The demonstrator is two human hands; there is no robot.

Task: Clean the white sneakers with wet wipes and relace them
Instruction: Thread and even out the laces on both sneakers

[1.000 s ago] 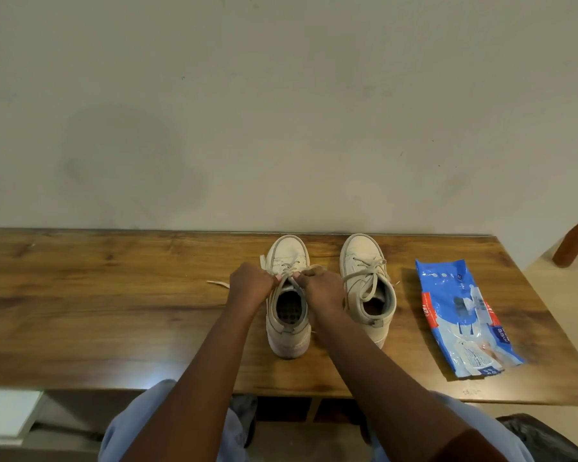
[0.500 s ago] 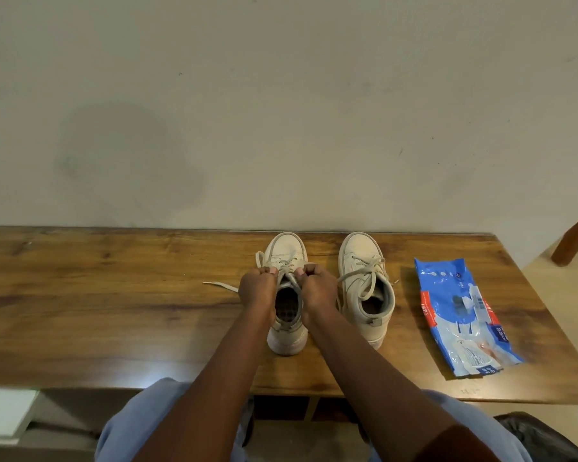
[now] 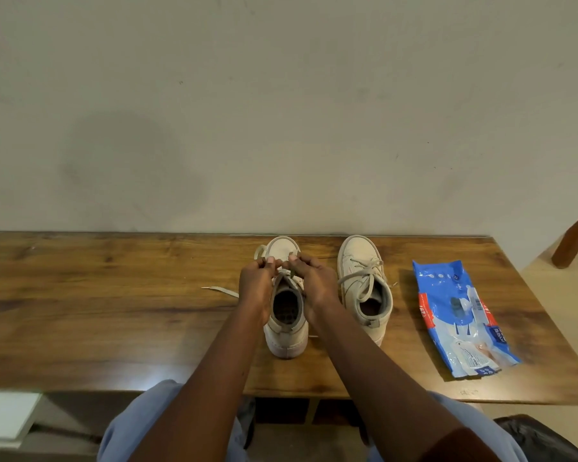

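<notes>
Our left hand (image 3: pixel 256 285) and our right hand (image 3: pixel 314 281) met above the throat of the sneaker in hand (image 3: pixel 286 338). Both had fingers curled in and fingertips pinching its lace (image 3: pixel 219 289). Neither hand was open, and neither held anything but lace. The thumbs and forefingers nearly touched over the upper eyelets, which we judged to be the pull that snugs a crossing or starts the knot. We could not tell exactly which eyelet the strands came from, because our knuckles hid it.

We had the shoe standing upright on its sole with the heel toward us and the toe toward the wall (image 3: pixel 281 128), so the opening faced up and both wrists could flank the collar. One loose tail of the lace trailed off to the left across the table (image 3: pixel 97 311), and a loop showed beside the toe.

Just to the right, close to it but apart, stood the second sneaker (image 3: pixel 364 261), turned the same way. Its lace was already crossed and tied, so we took the relacing to be about half done. Farther right, well apart from the shoes, the pack of wet wipes (image 3: pixel 461 318) lay flat, set aside within reach. That suggested to us that the wiping was over.
</notes>
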